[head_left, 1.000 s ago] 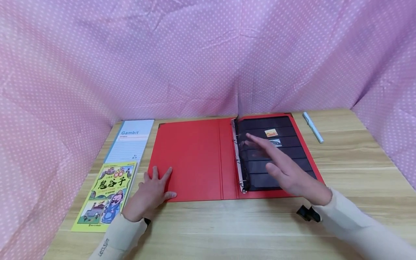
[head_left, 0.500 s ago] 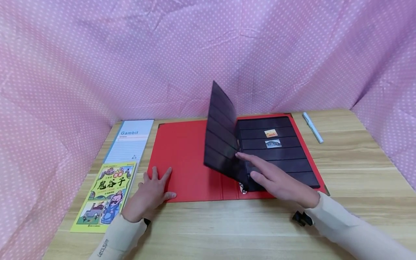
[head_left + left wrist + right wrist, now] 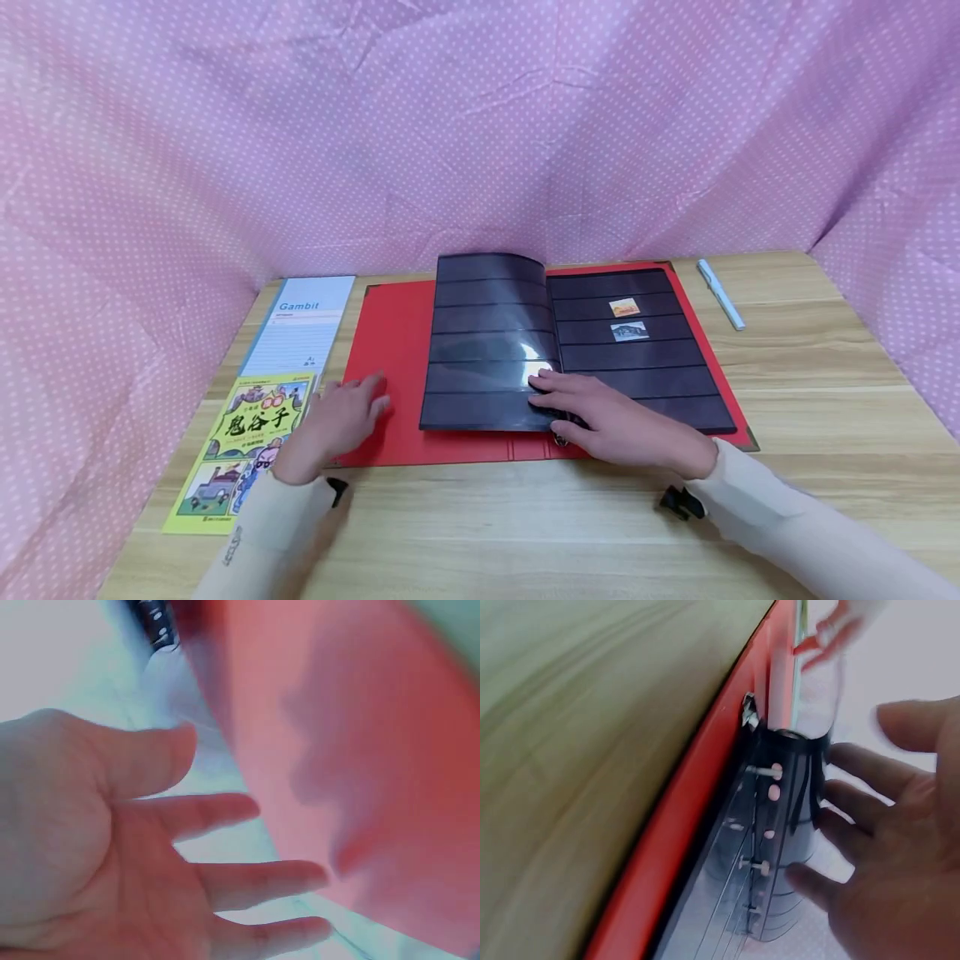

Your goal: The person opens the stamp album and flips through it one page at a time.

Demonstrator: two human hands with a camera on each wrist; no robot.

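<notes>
A red ring-binder stamp album [image 3: 390, 333] lies spread on the table. One black pocket page [image 3: 487, 325] is turned onto the left side, curving up by the rings. Two stamps, an orange one [image 3: 624, 307] and a grey one [image 3: 629, 332], sit in the pockets of the right-hand black page [image 3: 637, 358]. My right hand [image 3: 618, 421] touches the turned page near the spine with extended fingers; in the right wrist view the metal rings [image 3: 761, 866] show beside them. My left hand [image 3: 345, 421] hovers over the cover's left edge, fingers spread and holding nothing, palm [image 3: 142, 855] visible in the left wrist view.
On the left, a yellow comic-style book [image 3: 213, 467] overlaps the foot of a white Gambit notepad [image 3: 300, 325]. A pale blue pen [image 3: 722, 294] lies right of the album. Pink dotted cloth [image 3: 480, 125] hangs behind and at both sides of the wooden table [image 3: 510, 533].
The black page has swung over from right to left under my right hand, which followed it to the spine. My left hand has lifted off the red cover and shifted slightly left.
</notes>
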